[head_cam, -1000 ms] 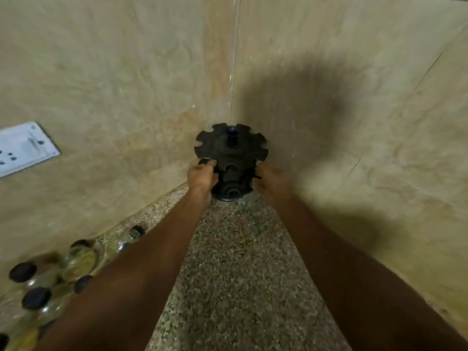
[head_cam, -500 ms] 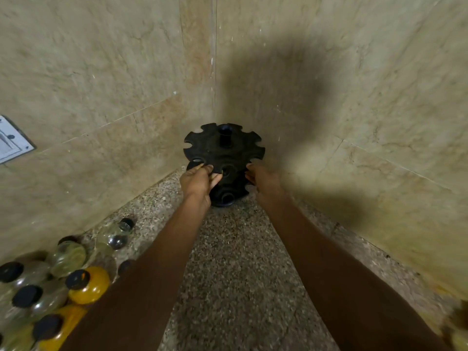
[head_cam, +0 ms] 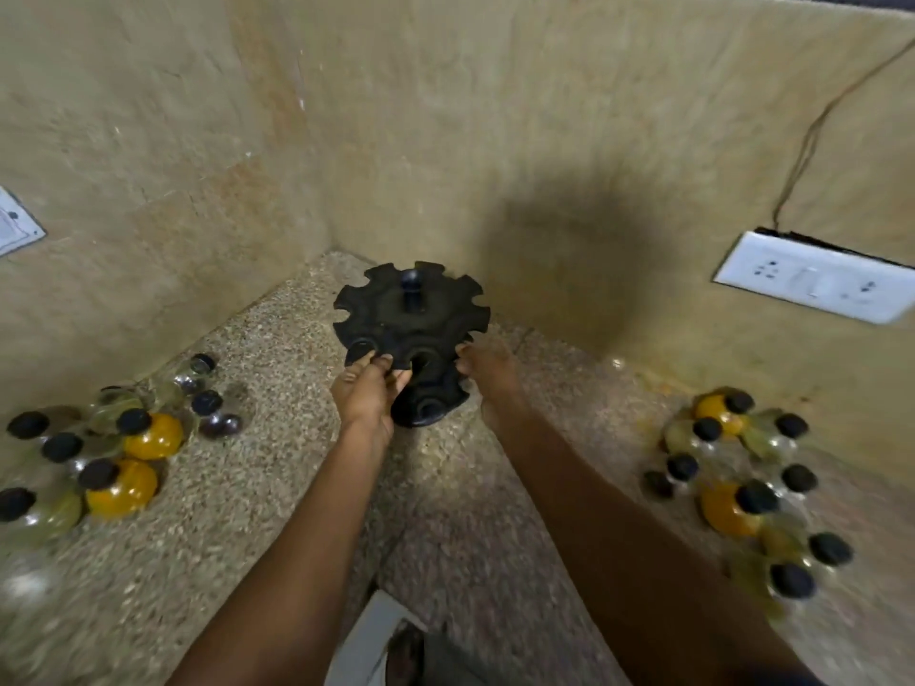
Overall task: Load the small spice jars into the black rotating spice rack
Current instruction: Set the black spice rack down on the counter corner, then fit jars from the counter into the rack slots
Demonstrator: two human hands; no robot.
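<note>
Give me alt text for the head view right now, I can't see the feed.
Both hands, left hand and right hand, grip the empty black spice rack in a speckled counter corner. Black-capped spice jars cluster at left and right.

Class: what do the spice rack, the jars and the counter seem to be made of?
Spice rack: probably matte black plastic, moulded notches, dull sheen. Jars: clear glass or plastic, with glints and contents showing through; black caps. Counter: speckled stone, perhaps granite.
</note>
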